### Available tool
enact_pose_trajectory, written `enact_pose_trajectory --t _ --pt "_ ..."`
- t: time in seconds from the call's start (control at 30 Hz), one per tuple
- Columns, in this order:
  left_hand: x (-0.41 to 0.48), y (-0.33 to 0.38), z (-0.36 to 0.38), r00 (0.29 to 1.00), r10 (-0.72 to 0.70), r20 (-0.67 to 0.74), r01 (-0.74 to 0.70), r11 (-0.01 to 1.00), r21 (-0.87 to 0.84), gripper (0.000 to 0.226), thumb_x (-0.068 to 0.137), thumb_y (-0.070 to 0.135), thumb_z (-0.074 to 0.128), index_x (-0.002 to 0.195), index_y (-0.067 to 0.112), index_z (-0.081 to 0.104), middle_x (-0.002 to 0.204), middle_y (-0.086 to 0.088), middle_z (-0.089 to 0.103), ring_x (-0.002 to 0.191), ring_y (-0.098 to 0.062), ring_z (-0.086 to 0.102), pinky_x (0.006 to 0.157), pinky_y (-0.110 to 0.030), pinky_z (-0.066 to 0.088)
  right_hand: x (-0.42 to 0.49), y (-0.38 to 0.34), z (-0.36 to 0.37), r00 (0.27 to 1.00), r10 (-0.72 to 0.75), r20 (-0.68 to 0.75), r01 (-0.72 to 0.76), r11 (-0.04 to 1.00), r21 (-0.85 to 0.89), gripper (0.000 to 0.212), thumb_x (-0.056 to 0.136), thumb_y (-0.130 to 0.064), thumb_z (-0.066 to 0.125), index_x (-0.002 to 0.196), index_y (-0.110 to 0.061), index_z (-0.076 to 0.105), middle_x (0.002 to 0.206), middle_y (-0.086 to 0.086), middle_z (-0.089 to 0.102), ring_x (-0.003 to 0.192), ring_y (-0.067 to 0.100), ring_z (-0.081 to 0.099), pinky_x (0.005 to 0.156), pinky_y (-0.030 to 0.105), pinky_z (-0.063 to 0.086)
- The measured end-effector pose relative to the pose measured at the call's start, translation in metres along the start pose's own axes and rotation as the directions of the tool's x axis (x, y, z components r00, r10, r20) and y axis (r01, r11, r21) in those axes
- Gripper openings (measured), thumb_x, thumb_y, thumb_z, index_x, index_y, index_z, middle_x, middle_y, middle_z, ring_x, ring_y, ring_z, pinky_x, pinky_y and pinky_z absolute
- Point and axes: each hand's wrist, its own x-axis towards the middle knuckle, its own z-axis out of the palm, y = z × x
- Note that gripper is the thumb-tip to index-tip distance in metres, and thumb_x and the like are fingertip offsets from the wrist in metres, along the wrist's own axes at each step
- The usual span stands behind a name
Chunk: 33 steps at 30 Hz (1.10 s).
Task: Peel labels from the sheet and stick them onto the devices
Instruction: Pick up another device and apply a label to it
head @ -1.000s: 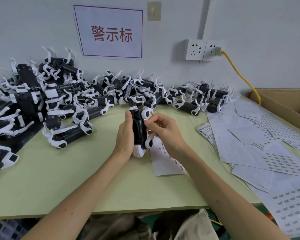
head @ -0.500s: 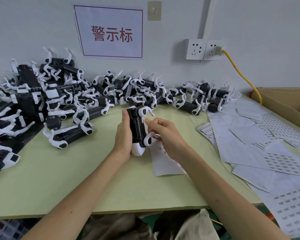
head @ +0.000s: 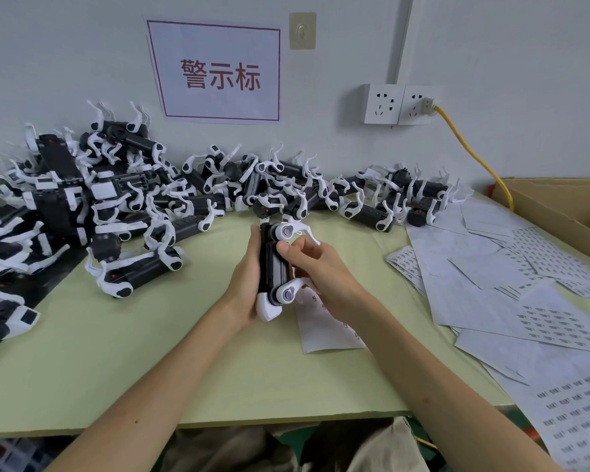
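My right hand [head: 315,267] is dropping from the upper end of the device [head: 272,264], where its fingertips were pinching a second ago. Its thumb is now pressing on the black side face just below the upper white joint, and the other fingers are curling close beside it, under the white arm. I am reading this as a label going on and being rubbed down, so this unit is nearly done. The label itself is too small for me to make out.

My left hand [head: 247,270] is wrapping the device from 9 o'clock, palm against its back, and is holding it upright just above the desk [head: 116,352]. It is tipping the top a little further from me than before.

The label sheet [head: 324,330] I am working from is lying flat at 5 o'clock of the device, partly under my right wrist. Further out at 3 o'clock, loose sheets [head: 511,294] are overlapping in a spread. A cardboard box [head: 559,206] is standing beyond them.

The pile of devices [head: 123,206] is running along the wall from 9 to 1 o'clock.
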Motion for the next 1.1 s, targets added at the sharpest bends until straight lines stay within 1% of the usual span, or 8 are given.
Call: enact_pose_trajectory --t 0.07,0.23,0.37,0.47,0.6,0.73,0.9,1.1 --pt "-0.0019 0.0012 0.0002 1.000 -0.015 0.015 0.015 1.000 0.017 0.071 0.093 0.073 0.028 0.089 0.028 0.084 0.085 0.000 0.078 0.066 -0.010 0.072 0.050 -0.020 0.052 -0.0012 0.0000 -0.0009 0.999 -0.017 0.031 0.017 1.000 0.002 0.033 0.091 -0.029 0.076 0.069 -0.020 0.052 0.077 0.010 0.054 0.073 0.024 0.050 0.061 0.032 0.036" --pt "-0.0040 0.0026 0.0005 0.995 -0.051 0.086 0.055 0.998 -0.044 0.073 0.085 0.071 0.041 0.119 0.016 0.074 0.125 -0.013 0.069 0.098 -0.019 0.071 0.072 -0.028 0.057 -0.0019 -0.0006 -0.0025 0.991 -0.062 0.118 0.058 0.998 0.033 0.032 0.094 -0.024 0.070 0.069 -0.017 0.050 0.080 0.011 0.051 0.081 0.028 0.044 0.068 0.033 0.036" --pt "-0.0027 0.0031 -0.0020 0.993 -0.059 0.106 0.065 0.996 -0.063 0.066 0.088 0.070 0.041 0.105 0.020 0.082 0.110 -0.007 0.076 0.091 -0.015 0.074 0.066 -0.024 0.058 -0.0004 0.0002 -0.0061 0.988 -0.062 0.142 0.063 0.998 -0.003 0.034 0.101 -0.019 0.062 0.072 -0.019 0.045 0.069 0.001 0.044 0.064 0.017 0.038 0.064 0.034 0.024" --pt "-0.0030 0.0042 -0.0023 0.991 -0.065 0.116 0.072 0.996 -0.051 0.067 0.096 0.069 0.036 0.098 0.021 0.082 0.092 -0.004 0.072 0.073 -0.013 0.070 0.057 -0.026 0.056 0.0001 0.0005 -0.0070 0.989 -0.056 0.140 0.057 0.998 -0.005 0.035 0.104 -0.018 0.056 0.072 -0.018 0.042 0.064 -0.005 0.042 0.057 0.012 0.041 0.063 0.036 0.021" --pt "-0.0066 0.0050 0.0016 0.987 -0.078 0.138 0.085 0.995 -0.044 0.069 0.102 0.066 0.029 0.093 0.017 0.076 0.069 0.001 0.064 0.058 -0.010 0.063 0.049 -0.024 0.052 -0.0002 -0.0023 -0.0073 0.991 -0.066 0.115 0.065 0.998 0.016 0.037 0.101 -0.021 0.057 0.065 -0.020 0.051 0.073 0.012 0.044 0.057 0.016 0.050 0.060 0.034 0.023" --pt "-0.0077 0.0067 0.0033 0.984 -0.097 0.147 0.104 0.994 -0.041 0.063 0.103 0.065 0.031 0.120 0.011 0.058 0.078 -0.004 0.060 0.072 -0.016 0.059 0.054 -0.027 0.054 0.0002 -0.0018 -0.0081 0.989 -0.081 0.124 0.079 0.997 0.024 0.027 0.090 -0.028 0.060 0.065 -0.022 0.053 0.068 0.005 0.042 0.058 0.017 0.047 0.056 0.030 0.026" --pt "-0.0091 0.0065 0.0034 0.978 -0.130 0.165 0.140 0.989 -0.049 0.069 0.100 0.069 0.031 0.120 0.014 0.067 0.099 -0.008 0.073 0.083 -0.022 0.068 0.059 -0.029 0.057 0.0014 0.0035 -0.0064 0.989 -0.133 0.070 0.137 0.989 -0.055 0.034 0.092 -0.031 0.067 0.063 -0.025 0.052 0.059 -0.009 0.046 0.052 0.008 0.042 0.053 0.022 0.031" --pt "-0.0053 0.0028 -0.0005 0.982 -0.140 0.126 0.146 0.988 -0.047 0.071 0.100 0.071 0.032 0.128 0.016 0.067 0.117 -0.011 0.070 0.096 -0.023 0.067 0.070 -0.032 0.058 0.0020 0.0040 -0.0095 0.986 -0.125 0.108 0.131 0.990 -0.049 0.027 0.089 -0.026 0.071 0.071 -0.018 0.054 0.064 -0.004 0.048 0.055 0.009 0.043 0.056 0.020 0.035"
